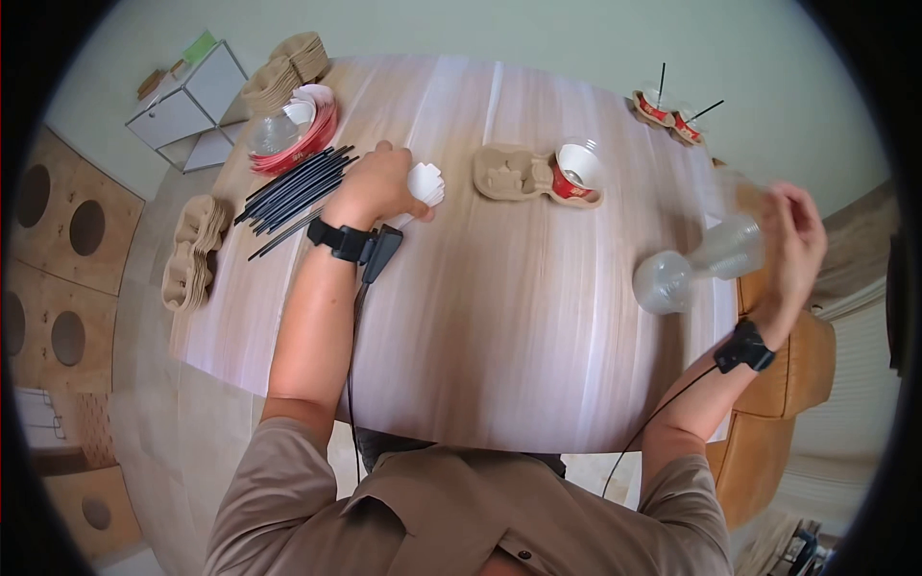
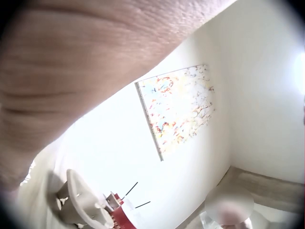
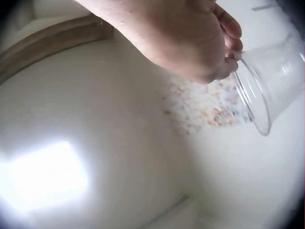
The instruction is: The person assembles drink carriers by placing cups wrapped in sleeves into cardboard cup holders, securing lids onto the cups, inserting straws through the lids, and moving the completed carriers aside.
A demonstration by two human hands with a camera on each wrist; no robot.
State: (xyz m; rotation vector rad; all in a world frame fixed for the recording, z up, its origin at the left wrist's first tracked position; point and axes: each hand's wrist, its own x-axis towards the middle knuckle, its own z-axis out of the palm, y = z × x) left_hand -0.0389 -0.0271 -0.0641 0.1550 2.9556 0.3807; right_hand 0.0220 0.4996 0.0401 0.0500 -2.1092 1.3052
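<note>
In the head view my left hand [image 1: 370,182] lies low over the table, between a pile of black straws [image 1: 293,192] and a small white piece with a scalloped edge [image 1: 425,185]. Its thumb is right at the lower edge of that white piece. My right hand [image 1: 799,240] is raised at the table's right side, and its fingers pinch the rim of a clear plastic cup [image 3: 281,81], seen in the right wrist view. Clear cups [image 1: 732,247] lie on their side below it, beside a clear rounded plastic piece [image 1: 663,281].
A pulp carrier [image 1: 504,173] at mid-table bears a red-and-white cup [image 1: 576,171]. Two cups with straws stand in another carrier [image 1: 663,115] at the far right. Stacked carriers [image 1: 195,254] and red trays [image 1: 317,130] line the left side. A brown chair [image 1: 802,365] stands at the right.
</note>
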